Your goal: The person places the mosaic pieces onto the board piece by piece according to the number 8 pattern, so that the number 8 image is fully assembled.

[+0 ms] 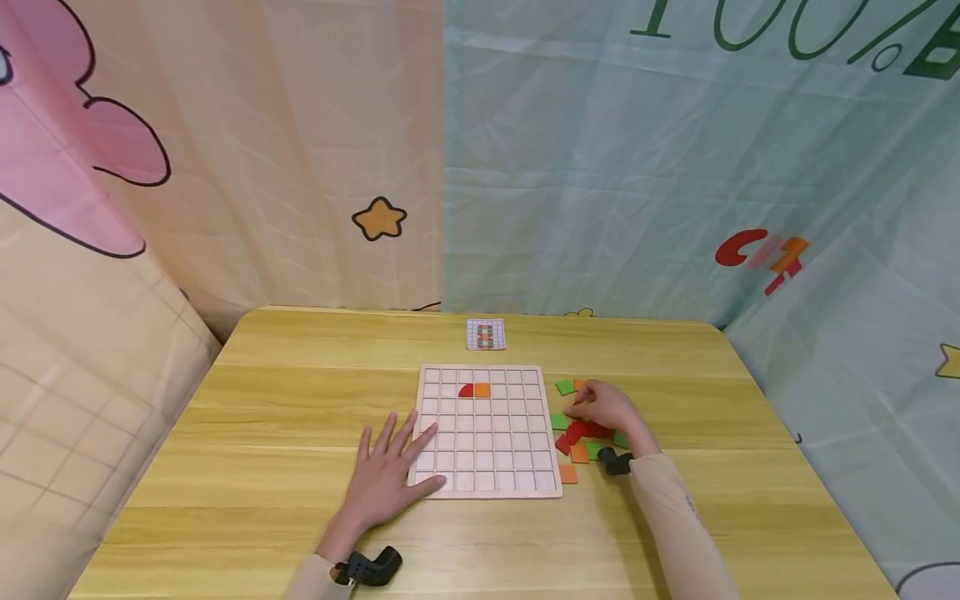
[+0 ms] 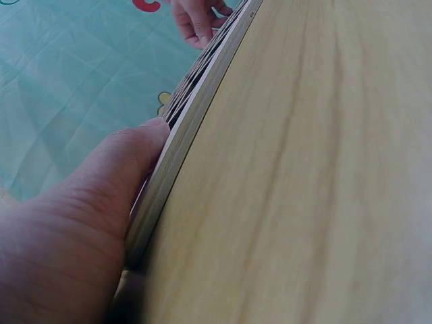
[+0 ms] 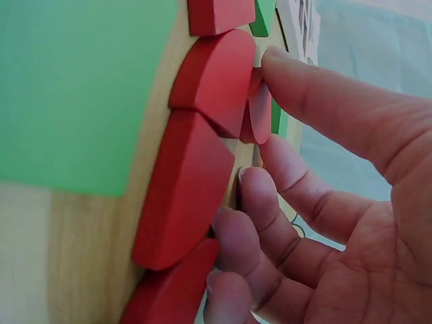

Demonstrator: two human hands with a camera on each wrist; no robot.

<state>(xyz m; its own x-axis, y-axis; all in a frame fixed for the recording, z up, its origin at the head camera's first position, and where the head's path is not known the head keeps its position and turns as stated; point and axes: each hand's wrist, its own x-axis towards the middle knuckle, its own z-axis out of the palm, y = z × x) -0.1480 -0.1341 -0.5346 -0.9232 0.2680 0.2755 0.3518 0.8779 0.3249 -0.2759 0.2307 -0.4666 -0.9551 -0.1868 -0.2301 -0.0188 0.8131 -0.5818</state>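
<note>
The head view looks down; close wrist views share its table (image 1: pixel 262 458).

We see the left hand (image 2: pixel 67 216) at lower left, large and close, thumb pointing up and right. Its thumb tip touches the board (image 2: pixel 196 111) at the edge. We get that board nearly edge-on, a pale layered rim slanting from lower left up to top centre, dark slots along its upper face. Table (image 2: pixel 304 169) fills the right, wood grain, lower part blurry. Upper left, we have teal cloth (image 2: pixel 67 81) with a red print (image 2: pixel 146 5) and a small yellow print (image 2: pixel 163 100). Right hand (image 2: pixel 196 20), top centre, beyond the board, fingers bent; we can't tell its grip here.
</note>
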